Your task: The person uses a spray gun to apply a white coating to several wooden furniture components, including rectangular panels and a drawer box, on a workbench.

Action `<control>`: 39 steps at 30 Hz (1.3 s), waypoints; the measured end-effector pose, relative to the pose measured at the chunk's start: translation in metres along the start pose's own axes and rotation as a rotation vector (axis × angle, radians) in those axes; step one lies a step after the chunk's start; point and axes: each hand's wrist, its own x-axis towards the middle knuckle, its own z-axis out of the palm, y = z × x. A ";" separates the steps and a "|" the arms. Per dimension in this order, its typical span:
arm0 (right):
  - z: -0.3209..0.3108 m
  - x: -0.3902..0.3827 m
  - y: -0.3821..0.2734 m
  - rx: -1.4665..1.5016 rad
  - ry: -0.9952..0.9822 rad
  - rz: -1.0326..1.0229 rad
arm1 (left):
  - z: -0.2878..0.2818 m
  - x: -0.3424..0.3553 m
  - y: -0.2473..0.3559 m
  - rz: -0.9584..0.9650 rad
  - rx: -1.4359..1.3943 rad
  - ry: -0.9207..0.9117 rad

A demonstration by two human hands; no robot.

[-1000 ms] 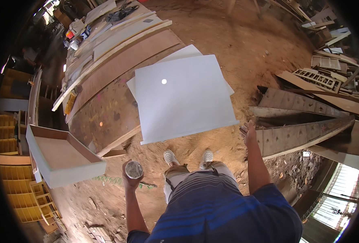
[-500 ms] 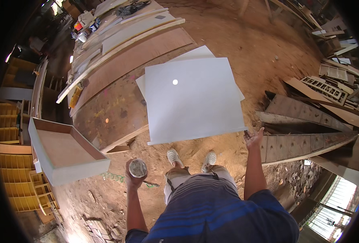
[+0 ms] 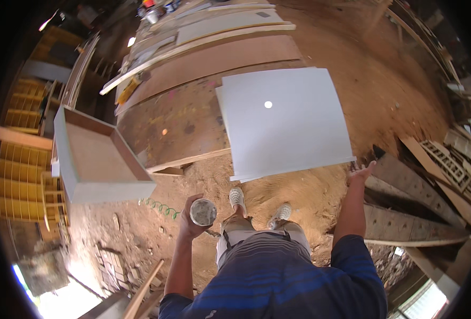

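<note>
My left hand [image 3: 191, 226] is wrapped round a spray gun, whose round, grey-stained cup [image 3: 203, 212] faces up. The rest of the gun is mostly hidden below the cup and my fingers. A white rectangular panel [image 3: 291, 127] lies before me, with a small bright round spot on its upper left part. Another pale sheet [image 3: 222, 109] peeks out from under its left edge. My right hand [image 3: 360, 173] is at the panel's near right corner, palm up and fingers apart. Whether the fingertips touch the corner I cannot tell.
A brown workbench [image 3: 187, 127] bears long boards [image 3: 225, 34]. An open shallow box [image 3: 108, 186] stands at left, near a green coiled hose [image 3: 161, 206]. Wedge-shaped wooden pieces [image 3: 405, 223] lie at right, with scrap wood beyond. Stones litter the dirt floor [image 3: 278, 194].
The whole view has shifted, bringing panel and bench further right and up. The lower sheet sticks out less from under the top panel. My left hand still grips the spray gun.
</note>
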 end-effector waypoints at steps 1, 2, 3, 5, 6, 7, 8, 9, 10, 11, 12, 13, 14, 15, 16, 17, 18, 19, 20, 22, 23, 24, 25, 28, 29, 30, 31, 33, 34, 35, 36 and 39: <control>0.007 0.002 -0.002 -0.027 -0.007 -0.004 | -0.002 -0.001 0.001 -0.011 0.009 -0.004; 0.012 0.001 0.000 -0.054 -0.009 -0.006 | -0.006 -0.002 0.006 -0.024 0.020 -0.013; 0.015 0.002 -0.002 -0.079 -0.010 -0.015 | -0.008 -0.001 0.013 -0.034 0.026 -0.025; 0.017 0.005 -0.010 -0.121 -0.038 -0.062 | -0.014 0.005 0.027 -0.002 0.044 -0.028; 0.016 0.004 -0.013 -0.141 -0.046 -0.087 | -0.018 0.008 0.031 0.008 0.047 -0.033; 0.016 0.004 -0.014 -0.162 -0.043 -0.087 | -0.022 0.012 0.035 0.019 0.050 -0.041; 0.015 0.001 -0.015 -0.181 -0.035 -0.087 | -0.027 0.017 0.038 0.049 0.070 -0.046; 0.015 -0.006 -0.013 -0.202 -0.025 -0.085 | -0.033 0.021 0.040 0.043 0.052 -0.050; 0.042 -0.050 0.011 -0.223 -0.026 -0.131 | -0.041 0.015 0.039 0.012 0.048 -0.027; 0.034 -0.054 0.013 -0.269 -0.014 -0.195 | -0.043 0.023 0.041 0.027 0.019 -0.037; 0.018 -0.057 0.024 -0.313 -0.002 -0.256 | -0.045 0.031 0.040 0.106 0.012 0.002; -0.004 -0.057 0.037 -0.356 0.016 -0.321 | -0.046 0.040 0.039 0.126 -0.017 -0.006; -0.017 -0.068 0.058 -0.379 -0.005 -0.322 | -0.050 0.046 0.038 0.138 -0.038 -0.005; -0.038 -0.081 0.081 -0.403 -0.018 -0.328 | -0.054 0.053 0.036 0.152 -0.064 -0.012; -0.089 -0.082 0.100 -0.532 -0.109 -0.401 | -0.052 0.069 0.034 0.192 -0.116 -0.040; -0.074 -0.125 0.141 -0.662 -0.221 -0.410 | -0.059 0.068 0.027 0.204 -0.119 -0.033; -0.056 -0.181 0.172 -0.782 -0.325 -0.442 | -0.066 0.068 0.022 0.222 -0.132 -0.034; -0.046 -0.229 0.200 -0.774 -0.464 -0.382 | -0.069 0.072 0.021 0.253 -0.160 -0.054; -0.037 -0.269 0.222 -0.831 -0.592 -0.292 | -0.071 0.077 0.023 0.294 -0.129 -0.076; -0.016 -0.349 0.261 -0.979 -0.937 -0.232 | -0.076 0.079 0.027 0.239 -0.156 -0.171; 0.000 -0.390 0.272 -1.072 -1.076 -0.315 | -0.077 0.078 0.029 0.210 -0.167 -0.219; 0.013 -0.416 0.283 -1.135 -1.185 -0.361 | -0.075 0.078 0.034 0.223 -0.202 -0.250; 0.029 -0.452 0.283 -1.314 -1.168 -0.315 | -0.075 0.076 0.034 0.277 -0.179 -0.241; 0.053 -0.498 0.310 -1.123 -1.324 -0.445 | -0.079 0.070 0.042 0.423 -0.174 -0.285; 0.041 -0.489 0.337 -1.047 -1.283 -0.410 | -0.079 0.067 0.047 0.437 -0.184 -0.316; 0.030 -0.485 0.359 -0.971 -1.248 -0.369 | -0.080 0.062 0.049 0.441 -0.192 -0.343; 0.021 -0.487 0.375 -0.915 -1.190 -0.347 | -0.083 0.057 0.048 0.442 -0.198 -0.365; 0.016 -0.499 0.392 -0.789 -1.080 -0.300 | -0.091 0.049 0.049 0.489 -0.202 -0.374; 0.011 -0.505 0.397 -0.736 -1.045 -0.330 | -0.095 0.045 0.051 0.514 -0.206 -0.380; 0.014 -0.522 0.401 -0.674 -1.018 -0.352 | -0.102 0.043 0.048 0.525 -0.203 -0.386; 0.013 -0.546 0.402 -0.614 -0.979 -0.363 | -0.109 0.038 0.042 0.527 -0.202 -0.402; 0.009 -0.606 0.410 -0.614 -0.843 -0.497 | -0.125 0.021 0.029 0.562 -0.200 -0.513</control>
